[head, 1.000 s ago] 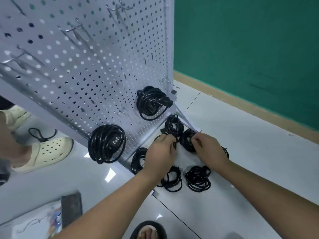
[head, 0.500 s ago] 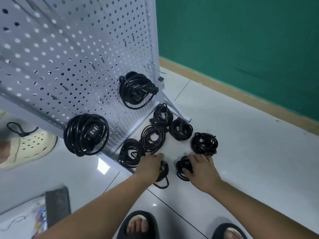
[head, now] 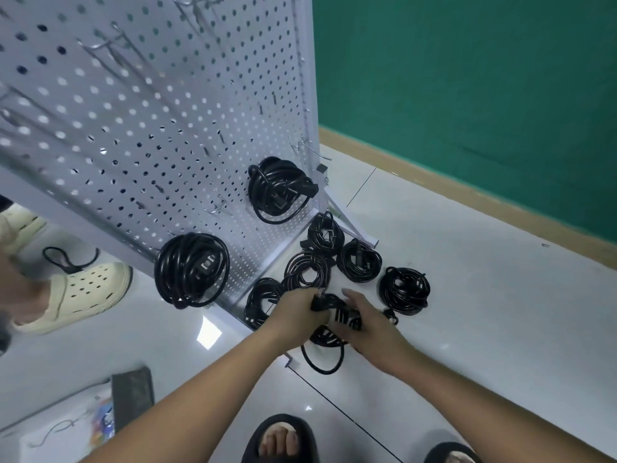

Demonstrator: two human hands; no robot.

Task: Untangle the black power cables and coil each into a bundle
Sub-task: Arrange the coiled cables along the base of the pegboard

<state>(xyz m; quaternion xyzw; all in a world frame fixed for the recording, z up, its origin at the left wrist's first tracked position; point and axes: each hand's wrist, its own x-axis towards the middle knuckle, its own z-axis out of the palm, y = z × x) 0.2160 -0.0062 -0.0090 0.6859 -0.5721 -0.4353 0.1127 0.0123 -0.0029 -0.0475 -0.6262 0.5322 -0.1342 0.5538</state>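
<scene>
Both my hands hold black cable bundles [head: 337, 317] lifted together just above the floor. My left hand [head: 297, 312] grips them from the left, my right hand [head: 370, 324] from the right, and a loose loop [head: 322, 359] hangs below. Several coiled black bundles lie on the white floor by the pegboard foot: one at the right [head: 404, 290], one in the middle [head: 359, 265], one flat ring [head: 307, 270], one near the stand leg [head: 325, 233], one at the left [head: 262, 302]. Two larger coils [head: 192, 269] [head: 278, 190] hang on the pegboard.
The white pegboard stand [head: 150, 111] with metal hooks leans over the left half of the view. Another person's foot in a cream clog [head: 83, 292] stands at the left. My own sandalled feet [head: 278, 439] show at the bottom. A green wall [head: 467, 78] closes the back.
My hands were further back on the coils by the stand leg, then came down on the two nearest bundles; now both bundles are raised and brought together between my hands.
</scene>
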